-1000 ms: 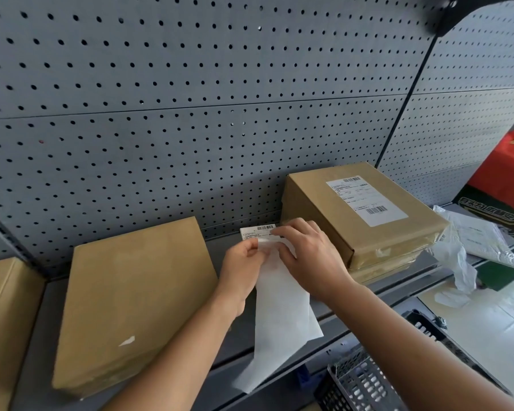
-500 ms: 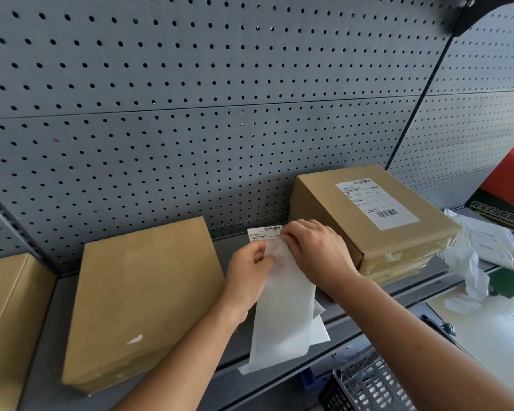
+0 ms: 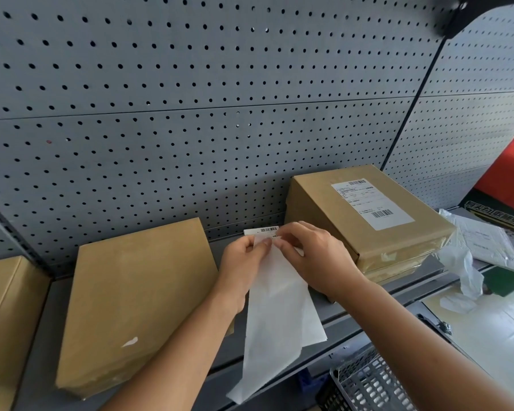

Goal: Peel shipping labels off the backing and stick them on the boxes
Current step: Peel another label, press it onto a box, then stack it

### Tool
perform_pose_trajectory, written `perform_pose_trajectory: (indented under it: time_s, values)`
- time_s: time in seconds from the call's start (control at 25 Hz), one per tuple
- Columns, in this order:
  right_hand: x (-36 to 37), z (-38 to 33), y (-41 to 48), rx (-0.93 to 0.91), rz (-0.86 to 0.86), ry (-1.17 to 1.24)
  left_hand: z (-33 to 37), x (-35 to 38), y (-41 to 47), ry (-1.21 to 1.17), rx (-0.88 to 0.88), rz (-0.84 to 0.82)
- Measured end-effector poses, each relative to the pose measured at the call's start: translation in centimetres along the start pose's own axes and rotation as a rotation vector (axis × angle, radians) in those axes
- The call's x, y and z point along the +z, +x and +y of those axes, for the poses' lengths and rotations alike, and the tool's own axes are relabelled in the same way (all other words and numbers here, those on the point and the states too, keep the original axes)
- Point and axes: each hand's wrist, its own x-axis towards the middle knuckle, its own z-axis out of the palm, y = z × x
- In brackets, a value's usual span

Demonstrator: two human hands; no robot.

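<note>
Pinching the top of a white backing strip (image 3: 279, 304) between them, the left hand (image 3: 244, 262) and right hand (image 3: 315, 259) each keep their grip clamped on it above a grey shelf (image 3: 377, 295), with a barcoded label (image 3: 261, 230) showing at the fingertips. The strip hangs down past the shelf edge. A plain box (image 3: 137, 298) lies to the left and a labelled box (image 3: 368, 215) to the right.

Left hand (image 3: 244, 264) and right hand (image 3: 315, 258) side by side, fingertips pinched together; bare forearms outstretched
</note>
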Motion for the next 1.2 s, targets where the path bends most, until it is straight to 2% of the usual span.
perform_pose_trajectory:
  time_s: [0.12,0.4,0.56,0.72,0.84,0.96,1.2]
  values:
    - [-0.6,0.9,-0.2,0.055,-0.031,-0.039,-0.3,0.1,0.0,-0.009,-0.014,0.03]
    - [-1.4,0.6,1.6,0.192,0.123,-0.046,-1.1,0.6,-1.4,0.086,-0.059,-0.044]
    - [-1.5,-0.4,1.5,0.107,0.141,-0.007,0.0,0.4,-1.1,-0.07,-0.121,-0.131]
    - [-1.2,-0.6,1.0,0.032,0.154,0.09,0.4,0.4,-0.1,-0.093,-0.081,-0.032]
    - [-1.1,0.1,0.8,0.07,0.088,0.188,0.0,0.4,0.1,-0.159,-0.115,-0.006]
    - [-1.1,1.0,1.0,0.13,0.013,0.142,-0.3,0.3,0.0,-0.177,-0.114,-0.02]
    - [-1.8,0.8,2.4,0.234,0.156,0.192,-1.0,0.5,-0.6,-0.062,-0.059,-0.066]
